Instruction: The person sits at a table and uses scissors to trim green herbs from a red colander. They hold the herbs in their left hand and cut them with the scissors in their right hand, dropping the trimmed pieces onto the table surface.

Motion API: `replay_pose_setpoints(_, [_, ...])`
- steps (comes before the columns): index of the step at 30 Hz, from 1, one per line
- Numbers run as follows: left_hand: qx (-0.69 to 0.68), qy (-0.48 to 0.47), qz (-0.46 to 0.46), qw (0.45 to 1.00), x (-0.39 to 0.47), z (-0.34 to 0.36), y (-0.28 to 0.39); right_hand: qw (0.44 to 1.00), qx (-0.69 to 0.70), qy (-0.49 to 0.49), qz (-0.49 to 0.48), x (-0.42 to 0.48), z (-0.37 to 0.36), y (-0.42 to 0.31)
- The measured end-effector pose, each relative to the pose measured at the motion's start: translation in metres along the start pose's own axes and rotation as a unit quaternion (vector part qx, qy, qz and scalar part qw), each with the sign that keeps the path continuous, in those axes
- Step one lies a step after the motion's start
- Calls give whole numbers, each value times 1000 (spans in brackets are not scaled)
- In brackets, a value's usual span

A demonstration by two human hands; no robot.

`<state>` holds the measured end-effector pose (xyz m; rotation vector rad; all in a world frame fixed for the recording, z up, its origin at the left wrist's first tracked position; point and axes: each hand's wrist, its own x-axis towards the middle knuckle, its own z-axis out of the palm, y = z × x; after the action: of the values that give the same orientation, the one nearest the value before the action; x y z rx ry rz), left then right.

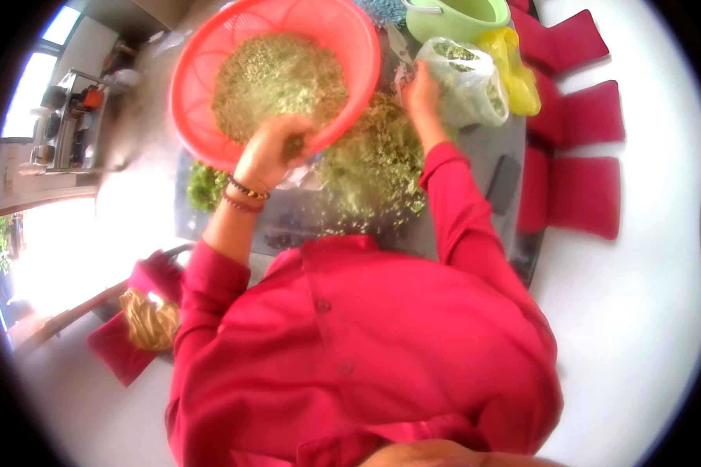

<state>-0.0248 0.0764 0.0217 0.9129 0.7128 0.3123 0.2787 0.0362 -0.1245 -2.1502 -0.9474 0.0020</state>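
My left hand, wearing two beaded bracelets, is curled at the near rim of a red plastic colander basket. Motion blur hides whether anything sits between its fingers. Small green flower or herb pieces fill the basket's middle. In my right hand is a pair of scissors, its blades pointing away from me. Below both hands, a loose heap of green sprigs lies on the grey table, with small bits scattered along its near edge.
Right of the scissors stands a white plastic bag of greenery, beside a yellow bag and a light green bucket. A dark flat object lies near the table's right edge. Red-covered chairs line that side.
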Motion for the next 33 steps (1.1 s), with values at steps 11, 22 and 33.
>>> replay_pose_setpoints(11, [101,-22,13,995,2,8,-15,884,407,-43,225,-35,-61,-54])
replay_pose_setpoints(22, [221,48,148,963,-4,61,-10,853,495,-80,142,-112,-136,-160])
replay_pose_setpoints(33, [66,63,171,981,-23,40,-14,756,614,-216,72,-116,-128,-156])
